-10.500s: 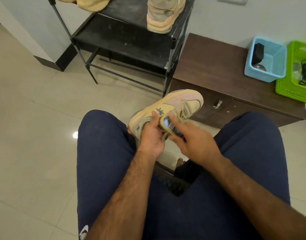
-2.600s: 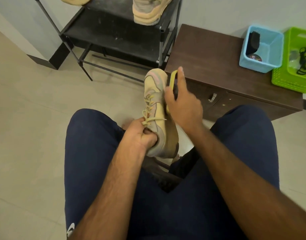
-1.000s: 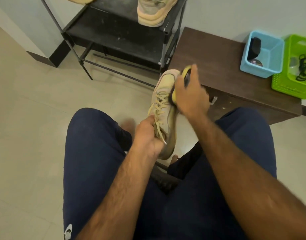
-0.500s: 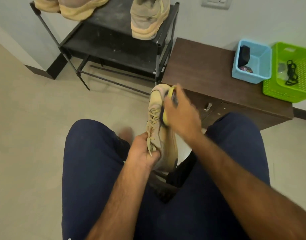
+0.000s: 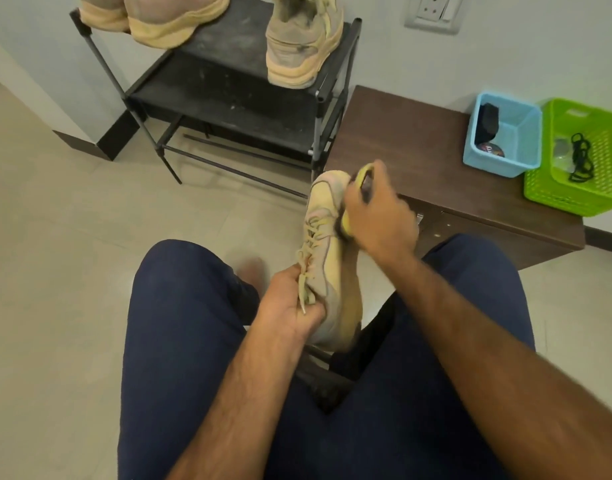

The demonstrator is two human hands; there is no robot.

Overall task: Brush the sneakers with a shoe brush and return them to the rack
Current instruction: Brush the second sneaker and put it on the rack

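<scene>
Our left hand (image 5: 290, 303) is curled tight round the collar and lace end of the pale yellow and pink suede-look sneaker (image 5: 327, 244), with a loose lace end trailing over the knuckles. Our right hand (image 5: 377, 216) is wrapped round the small yellow-backed shoe brush (image 5: 361, 173) and presses it against the toe side of that sneaker. The sneaker is in the air between our knees, toe pointing toward the black metal two-shelf shoe rack (image 5: 228, 98) and just short of its right front leg.

We judge the sneaker light and easy to carry in one hand. The upper looks soft enough to give under the brush, while the thick sole is the stiff part. The collar or heel makes the firm hold (the laces would only slip), and a hand inside would brace the toe better. The brush looks rigid and small enough to be held in one palm.

On the rack's top shelf stands a matching dusty beige sneaker (image 5: 302, 43), heel toward us, and another pale pair (image 5: 159, 19) sits at the left end.

Right of the rack, touching it, is the low brown wooden table (image 5: 401, 133). At its far end from the rack is a light blue plastic basket (image 5: 494, 168) holding a black oblong object (image 5: 488, 119) and a round tin (image 5: 489, 150). Beyond that is a lime green mesh basket (image 5: 574, 199) with a coiled black cord (image 5: 579, 155) and something pale we cannot identify.
</scene>
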